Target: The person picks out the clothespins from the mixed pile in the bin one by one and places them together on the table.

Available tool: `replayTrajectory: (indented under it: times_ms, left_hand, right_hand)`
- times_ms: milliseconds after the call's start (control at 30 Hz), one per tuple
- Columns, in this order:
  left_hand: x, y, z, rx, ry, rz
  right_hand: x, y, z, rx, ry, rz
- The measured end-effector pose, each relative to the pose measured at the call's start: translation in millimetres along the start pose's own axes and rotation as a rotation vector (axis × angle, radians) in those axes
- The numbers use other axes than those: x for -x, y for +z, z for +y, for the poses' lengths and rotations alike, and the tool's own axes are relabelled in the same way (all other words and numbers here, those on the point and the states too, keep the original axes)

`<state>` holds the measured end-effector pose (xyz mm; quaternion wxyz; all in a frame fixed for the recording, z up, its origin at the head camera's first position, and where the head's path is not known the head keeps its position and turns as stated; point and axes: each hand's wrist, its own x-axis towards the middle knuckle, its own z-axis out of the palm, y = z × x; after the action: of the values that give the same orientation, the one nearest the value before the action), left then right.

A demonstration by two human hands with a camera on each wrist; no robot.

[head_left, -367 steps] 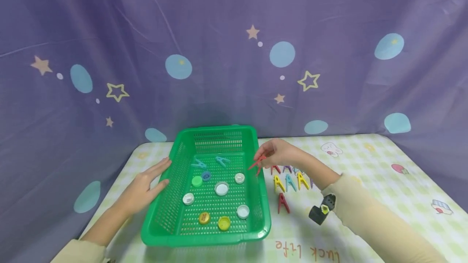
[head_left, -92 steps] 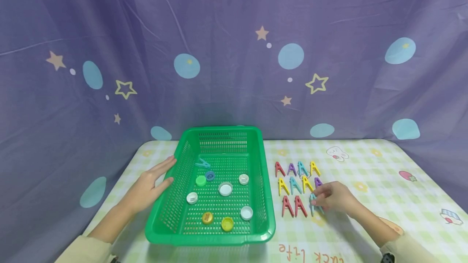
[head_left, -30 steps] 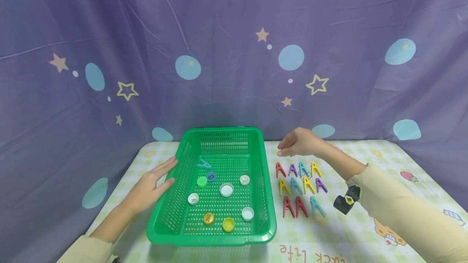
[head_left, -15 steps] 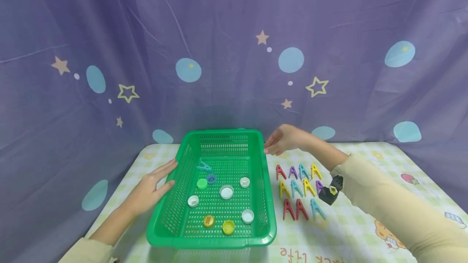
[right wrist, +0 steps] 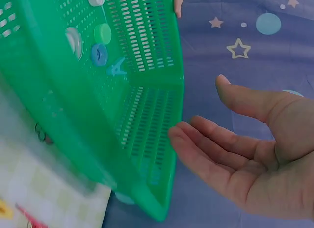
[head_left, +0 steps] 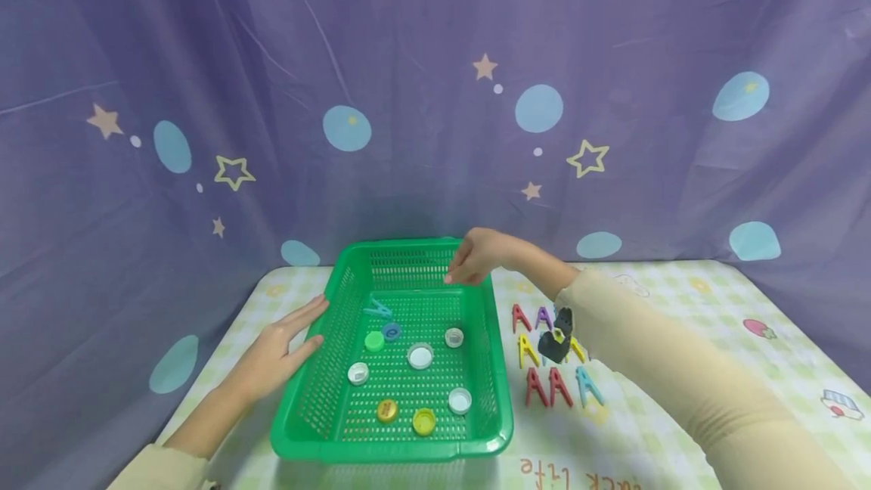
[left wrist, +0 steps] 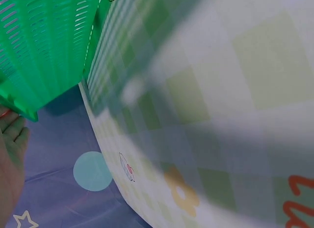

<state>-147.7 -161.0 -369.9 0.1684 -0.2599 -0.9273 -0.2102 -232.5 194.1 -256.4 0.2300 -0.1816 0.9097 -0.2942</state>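
The green basket point(head_left: 391, 448) holds one light-blue clothespin point(head_left: 378, 309) near its back left. Bottle caps lie in it too: blue point(head_left: 391, 332), green point(head_left: 374, 341), gold point(head_left: 387, 410), yellow point(head_left: 423, 422) and several white ones, one white cap point(head_left: 420, 356) being in the middle. My left hand point(head_left: 275, 350) rests on the left rim with its fingers extended. Over the back right part of the basket hovers my right hand point(head_left: 476, 255); the right wrist view shows its thumb apart from its bent fingers point(right wrist: 216, 154), with nothing held.
To the basket's right, clothespins lie in rows on the checked tablecloth: red point(head_left: 561, 387), light-blue point(head_left: 588, 386), yellow point(head_left: 527, 351) and purple point(head_left: 543, 317). My right forearm and its wrist camera point(head_left: 558, 337) cover some of them. A purple curtain point(head_left: 422, 134) hangs behind.
The red clothespin once in my right hand is gone from it, and one blue clothespin has left the basket. A blue one lies in the front row. My right hand moved left over the basket.
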Motion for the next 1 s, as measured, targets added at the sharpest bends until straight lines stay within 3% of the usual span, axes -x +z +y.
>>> replayTrajectory:
  times_ms: [200, 367, 633, 800, 1000]
  left_hand:
    - [-1.5, -0.5, 0.9, 0.006, -0.010, -0.004]
    - [-0.7, 0.1, 0.3, 0.010, -0.012, -0.003]
    - [0.5, 2.1, -0.4, 0.021, -0.004, -0.002]
    - [0.5, 1.6, 0.4, 0.039, -0.005, -0.011]
    - [-0.6, -0.7, 1.9, 0.045, -0.016, -0.019]
  right_hand:
    - [-23.4, 12, -16, -0.039, 0.020, -0.037]
    - [-47.2, 28, -25, -0.008, 0.003, -0.080]
    - [-88.0, 63, -36, -0.082, 0.075, -0.011]
    - [-109.5, 82, -38, 0.044, 0.049, 0.056]
    - [-121.8, 103, -34, 0.151, 0.048, 0.177]
